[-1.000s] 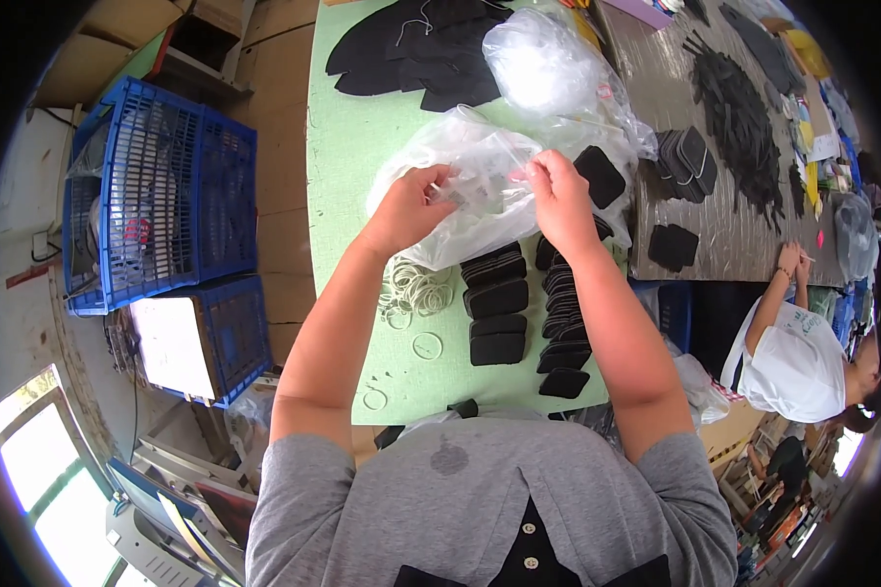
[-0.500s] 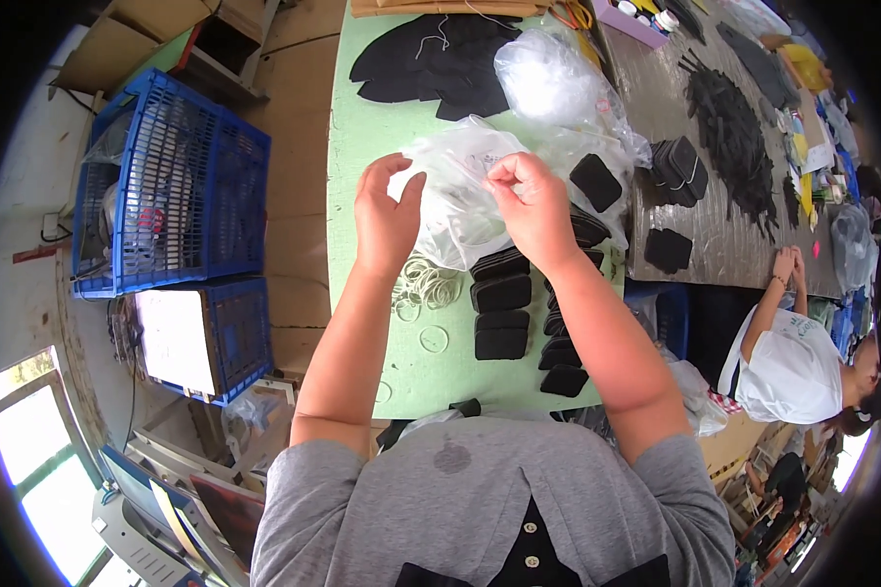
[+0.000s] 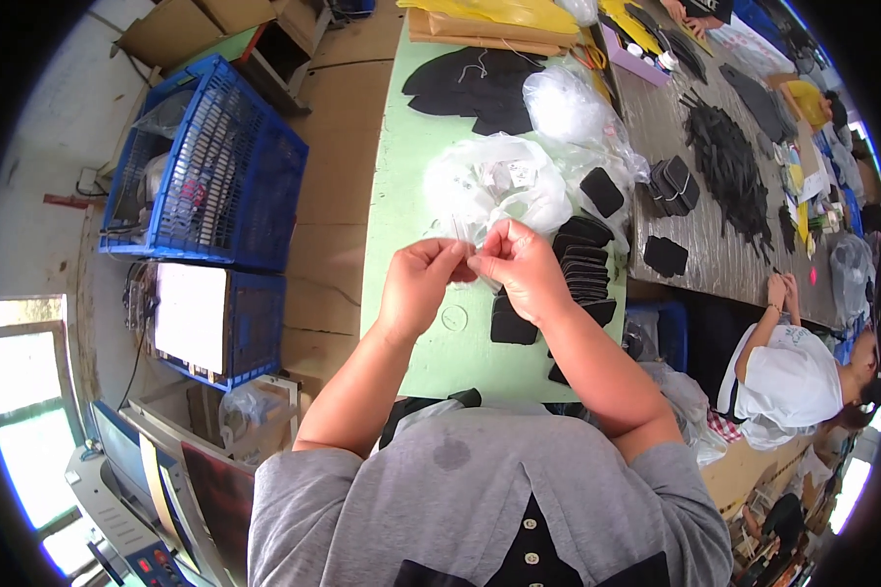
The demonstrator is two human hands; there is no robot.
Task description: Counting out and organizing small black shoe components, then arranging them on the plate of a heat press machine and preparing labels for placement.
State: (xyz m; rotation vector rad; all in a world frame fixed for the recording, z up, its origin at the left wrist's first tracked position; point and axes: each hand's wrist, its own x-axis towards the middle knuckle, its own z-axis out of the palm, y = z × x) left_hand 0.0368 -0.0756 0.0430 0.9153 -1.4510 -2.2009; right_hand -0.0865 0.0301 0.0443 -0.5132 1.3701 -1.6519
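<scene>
My left hand (image 3: 419,286) and my right hand (image 3: 525,270) meet above the green tabletop (image 3: 421,367), fingertips pinched close together. Something small and thin seems to be between them, too fine to name. Just beyond lies a white plastic bag (image 3: 548,207), its mouth spread, with small printed slips (image 3: 507,176) inside. Next to my right hand stand rows of stacked black pads (image 3: 583,264), partly covered by that hand and forearm. A loose pale rubber band (image 3: 454,319) lies nearer to me, beside my left wrist.
Black cut pieces (image 3: 472,86) and a clear plastic bag (image 3: 570,103) lie at the far end. A grey table on the right holds a heap of black strips (image 3: 726,166) and bundled pads (image 3: 673,186). Blue crates (image 3: 201,166) stand left; a person in white (image 3: 791,374) sits right.
Both hands have left the white bag and come nearer to me, from apart to fingertips together. The bag now lies on the table. The whole view has shifted somewhat.
</scene>
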